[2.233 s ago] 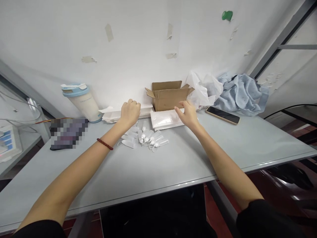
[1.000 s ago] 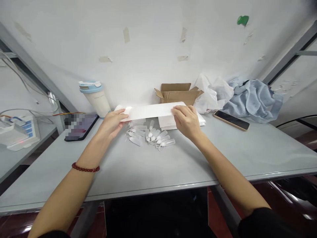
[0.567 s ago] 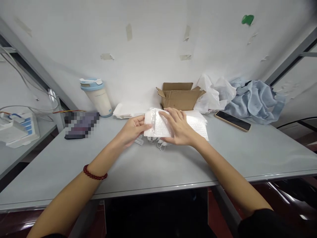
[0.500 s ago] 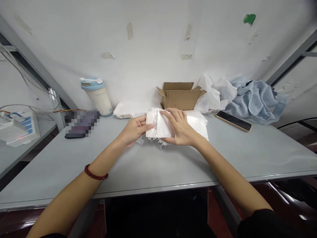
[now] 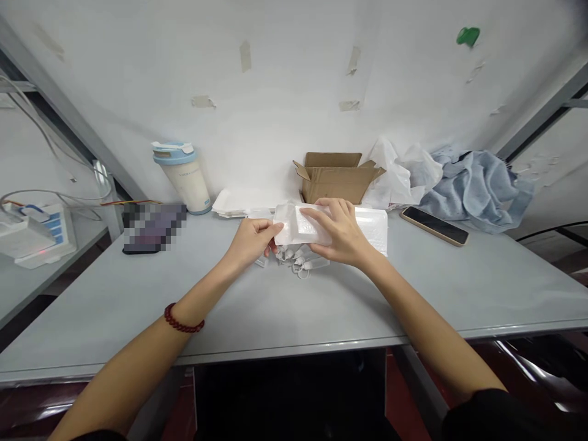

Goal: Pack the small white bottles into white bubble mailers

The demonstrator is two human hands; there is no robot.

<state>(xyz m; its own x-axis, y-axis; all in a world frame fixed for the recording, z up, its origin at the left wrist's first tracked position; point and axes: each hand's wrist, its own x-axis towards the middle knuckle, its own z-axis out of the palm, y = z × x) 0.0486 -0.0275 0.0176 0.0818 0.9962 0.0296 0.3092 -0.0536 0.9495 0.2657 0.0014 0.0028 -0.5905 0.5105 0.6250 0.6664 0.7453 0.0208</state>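
Observation:
A white padded bubble mailer (image 5: 309, 226) is held up between both hands above the desk's middle. My left hand (image 5: 252, 242) pinches its left end, the flap part, between thumb and fingers. My right hand (image 5: 342, 233) grips its body from the right, with fingers over the upper side and thumb below. More white bubble-mailer surface (image 5: 374, 229) shows right of that hand; whether it is a separate mailer I cannot tell. Under the held mailer lie several small white pieces with loops (image 5: 303, 263), partly hidden and too small to name surely.
A stack of white envelopes (image 5: 239, 202) lies at the back, beside an opened cardboard box (image 5: 337, 180). Left stand a tumbler (image 5: 184, 180) and a dark, partly pixelated object (image 5: 172, 223). Right are a white plastic bag (image 5: 408, 174), a phone (image 5: 434, 226) and blue cloth (image 5: 478, 187).
The mailer has tilted between my hands, and its surface now looks smoother. My left hand has turned a little at its end. More of the small white pieces below now show.

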